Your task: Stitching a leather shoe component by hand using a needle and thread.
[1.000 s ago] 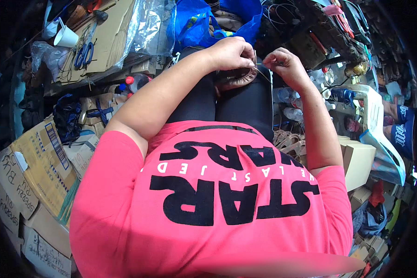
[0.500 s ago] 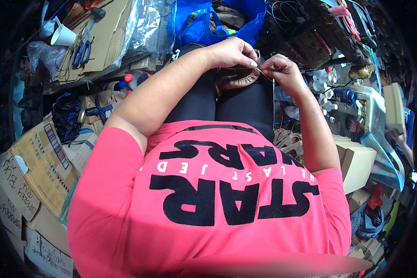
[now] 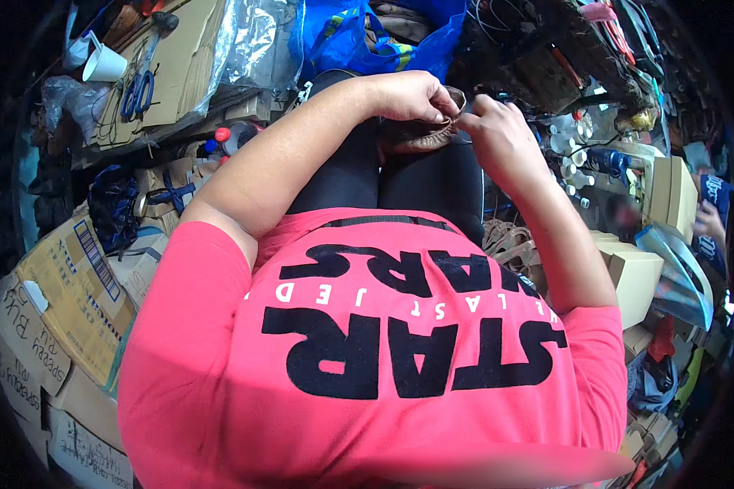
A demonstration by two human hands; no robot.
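**Brown leather piece held on the lap between both hands**

Brown leather piece [image 3: 420,134], curved like part of a shoe, is rested on the black-clad thighs and is gripped from both sides. Its upper edge is pinched by the left hand [image 3: 408,94], whose fingers are curled down over it. The right hand [image 3: 497,134] is set just beside the left, touching the same edge, with thumb and forefinger pressed together; what is pinched between them is too small to be made out. A pink printed shirt [image 3: 383,350] is seen below the hands. Beyond the hands, a blue bag [image 3: 342,37] is propped. Well to the left of the left hand, blue-handled scissors [image 3: 137,91] and a white paper cup [image 3: 104,65] are laid on cardboard [image 3: 183,57]. To the right of the right hand, small white bottles [image 3: 571,155] and pale boxes [image 3: 669,187] are stacked.
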